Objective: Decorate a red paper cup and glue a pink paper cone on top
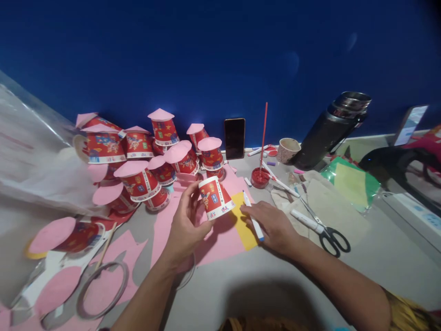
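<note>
Red cup [215,198] sits in curled left hand [189,225]; right hand [272,226] holds marker [253,217].

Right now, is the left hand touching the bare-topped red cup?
Touching: the head view shows the left hand holding the red cup, thumb at its rim.

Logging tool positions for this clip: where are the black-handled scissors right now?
In the head view, the scissors lie right of the right hand, handles beside the capped white marker.
</note>
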Available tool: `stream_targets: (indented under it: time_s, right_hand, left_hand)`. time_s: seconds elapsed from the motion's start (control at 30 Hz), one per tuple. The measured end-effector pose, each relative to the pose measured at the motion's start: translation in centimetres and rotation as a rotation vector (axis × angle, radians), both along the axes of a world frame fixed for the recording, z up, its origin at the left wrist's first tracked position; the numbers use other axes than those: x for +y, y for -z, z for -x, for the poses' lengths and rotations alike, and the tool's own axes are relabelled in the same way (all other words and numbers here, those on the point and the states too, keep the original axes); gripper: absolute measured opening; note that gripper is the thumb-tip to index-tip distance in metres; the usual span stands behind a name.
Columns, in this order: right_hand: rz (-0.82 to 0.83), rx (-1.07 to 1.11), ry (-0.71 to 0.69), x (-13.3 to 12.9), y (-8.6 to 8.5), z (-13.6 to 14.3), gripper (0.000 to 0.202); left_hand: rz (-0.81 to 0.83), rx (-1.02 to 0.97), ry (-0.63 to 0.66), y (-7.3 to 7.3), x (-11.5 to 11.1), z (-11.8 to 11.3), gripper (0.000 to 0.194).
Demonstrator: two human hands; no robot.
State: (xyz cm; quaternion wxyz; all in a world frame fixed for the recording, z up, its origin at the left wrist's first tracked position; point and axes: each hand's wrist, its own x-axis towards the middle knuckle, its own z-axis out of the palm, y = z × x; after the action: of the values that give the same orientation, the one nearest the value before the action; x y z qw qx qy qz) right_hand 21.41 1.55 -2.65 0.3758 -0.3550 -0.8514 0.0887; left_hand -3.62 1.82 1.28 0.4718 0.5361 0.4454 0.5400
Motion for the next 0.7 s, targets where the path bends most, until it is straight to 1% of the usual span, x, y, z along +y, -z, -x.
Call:
stream_targets:
  time_s: [0.1,0.17,0.23,0.33,0.4,0.47,0.53,0.6,0.63,0.67,0.7]
  right_hand:
    - [0.031,-0.143,0.046,0.1,0.1,-0.1,0.055]
    - [0.036,-0.191,0.066,0.1,0.1,-0.2,0.057]
    - [0.044,-0.244,0.076,0.2,0.1,-0.2,0.051]
    - [0.071,-0.34,0.089,0.3,0.3,-0.2,0.041]
    - [0.075,-0.381,0.104,0.3,0.6,-0.2,0.039]
    - [0.06,-0.388,0.132,0.4,0.6,-0.2,0.04]
    - [0.049,-0.339,0.172,0.4,0.4,-0.4,0.044]
    - [0.072,-0.2,0.221,0.2,-0.2,-0.5,0.047]
    - [0.114,-0.103,0.234,-0.1,-0.6,-0.5,0.05]
    - [0.183,0.0,0.226,-0.3,-1.0,-0.4,0.056]
    - [0.273,0.099,0.194,-0.6,-1.4,-0.3,0.07]
  left_hand:
    - [0.057,-0.049,0.003,0.0,0.0,-0.1,0.086]
    - [0.095,-0.113,0.008,-0.1,0.0,-0.1,0.088]
    - [0.149,-0.211,0.014,-0.4,-0.1,-0.1,0.088]
    - [0.296,-0.353,0.031,-0.7,-0.4,-0.1,0.087]
    - [0.382,-0.421,0.066,-0.8,-0.6,-0.1,0.088]
    - [0.42,-0.481,0.11,-0.8,-0.7,0.0,0.089]
    - [0.437,-0.53,0.145,-0.8,-0.8,0.2,0.089]
    - [0.447,-0.571,0.163,-1.0,-0.8,0.3,0.086]
    - [0.451,-0.586,0.169,-1.0,-0.8,0.2,0.087]
    - [0.455,-0.597,0.174,-1.1,-0.8,0.1,0.088]
    - [0.464,-0.604,0.184,-1.1,-0.9,0.0,0.091]
